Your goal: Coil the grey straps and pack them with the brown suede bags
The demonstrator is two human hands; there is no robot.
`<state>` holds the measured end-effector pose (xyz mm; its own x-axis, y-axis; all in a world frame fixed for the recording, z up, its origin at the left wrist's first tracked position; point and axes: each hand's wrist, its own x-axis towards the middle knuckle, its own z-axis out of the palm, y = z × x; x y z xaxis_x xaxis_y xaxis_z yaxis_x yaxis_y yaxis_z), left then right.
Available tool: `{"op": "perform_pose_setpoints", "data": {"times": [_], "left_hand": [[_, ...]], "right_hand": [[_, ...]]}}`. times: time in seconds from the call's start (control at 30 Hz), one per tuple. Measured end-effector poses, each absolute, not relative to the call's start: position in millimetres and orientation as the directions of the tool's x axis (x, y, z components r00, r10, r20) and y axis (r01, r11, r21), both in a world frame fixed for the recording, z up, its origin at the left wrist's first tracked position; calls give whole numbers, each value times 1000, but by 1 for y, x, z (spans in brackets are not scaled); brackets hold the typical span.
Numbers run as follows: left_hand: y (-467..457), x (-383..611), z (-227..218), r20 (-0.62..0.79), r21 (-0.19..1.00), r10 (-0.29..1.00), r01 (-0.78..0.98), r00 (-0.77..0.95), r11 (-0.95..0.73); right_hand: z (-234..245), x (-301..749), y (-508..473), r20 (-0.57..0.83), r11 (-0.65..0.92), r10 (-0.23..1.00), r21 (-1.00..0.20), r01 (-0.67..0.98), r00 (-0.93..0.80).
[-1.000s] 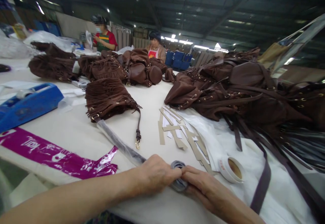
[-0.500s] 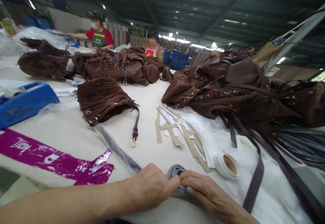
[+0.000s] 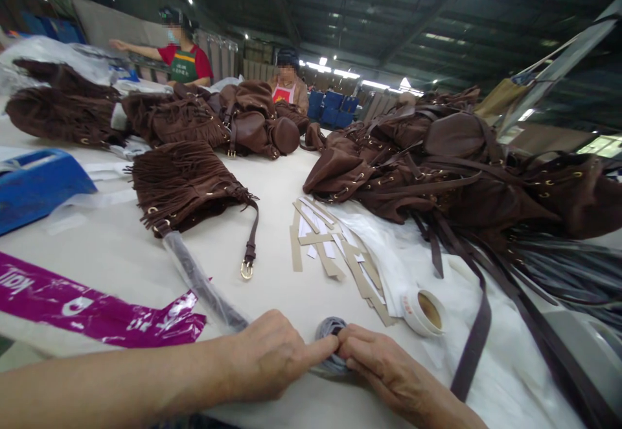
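A brown fringed bag (image 3: pixel 187 186) lies on the table in front of me. Its strap (image 3: pixel 201 286), sleeved in clear plastic, runs from the bag to beneath my left hand (image 3: pixel 269 354). That hand's index finger is stretched out to a small grey coil (image 3: pixel 330 328), its other fingers curled under. The coil looks like rolled, plastic-covered strap. My right hand (image 3: pixel 383 364) grips the coil's right side with fingers pressed together. A short strap end with a gold buckle (image 3: pixel 247 268) hangs from the bag. My palms hide part of the strap and coil.
Brown bags are heaped at the back left (image 3: pixel 194 118) and right (image 3: pixel 413 163). Card strips (image 3: pixel 318 238), a tape roll (image 3: pixel 422 312) and white wrapping (image 3: pixel 457 325) lie rightward. At left are a blue tape dispenser (image 3: pixel 46 186) and purple printed film (image 3: pixel 97 306). Two people work beyond.
My left index finger has straightened toward the coil, where the hand was more closed before. The right hand stays on the coil. The whole view has shifted slightly.
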<state>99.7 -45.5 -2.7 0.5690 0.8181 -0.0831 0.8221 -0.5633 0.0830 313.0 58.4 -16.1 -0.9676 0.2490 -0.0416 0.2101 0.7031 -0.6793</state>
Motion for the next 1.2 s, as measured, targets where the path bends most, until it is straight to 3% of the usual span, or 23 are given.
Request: {"op": "perform_pose_setpoints", "data": {"times": [0.3, 0.37, 0.5, 0.57, 0.67, 0.83, 0.9, 1.03, 1.2], "left_hand": [[-9, 99, -11, -9, -19, 743, 743, 669, -669], [-6, 102, -14, 25, -20, 724, 724, 690, -689], [-18, 115, -22, 78, -11, 761, 764, 644, -645], [-28, 125, -25, 66, 27, 812, 813, 579, -582], [-39, 136, -28, 18, 131, 875, 866, 484, -482], [-46, 148, -27, -50, 215, 919, 903, 392, -373], [-47, 151, -27, -58, 234, 928, 908, 368, -346], [-47, 149, -28, -61, 248, 930, 908, 361, -336], [-44, 130, -22, -13, 253, 920, 892, 391, -375]], "right_hand": [[-12, 314, 57, -23, 749, 256, -627, 214, -966], [-13, 315, 54, 5, 842, 259, -491, 223, -966], [-16, 316, 40, 234, 954, 282, 38, 298, -931], [-19, 316, 32, 313, 937, 287, 107, 334, -905], [-30, 319, 23, 312, 953, 278, 28, 301, -909], [-58, 331, 19, 404, 950, 285, 4, 313, -869], [-63, 332, 20, 372, 938, 343, -93, 333, -862], [-57, 325, 24, 218, 857, 435, -399, 327, -874], [-42, 323, 33, 145, 751, 392, -621, 225, -908]]}}
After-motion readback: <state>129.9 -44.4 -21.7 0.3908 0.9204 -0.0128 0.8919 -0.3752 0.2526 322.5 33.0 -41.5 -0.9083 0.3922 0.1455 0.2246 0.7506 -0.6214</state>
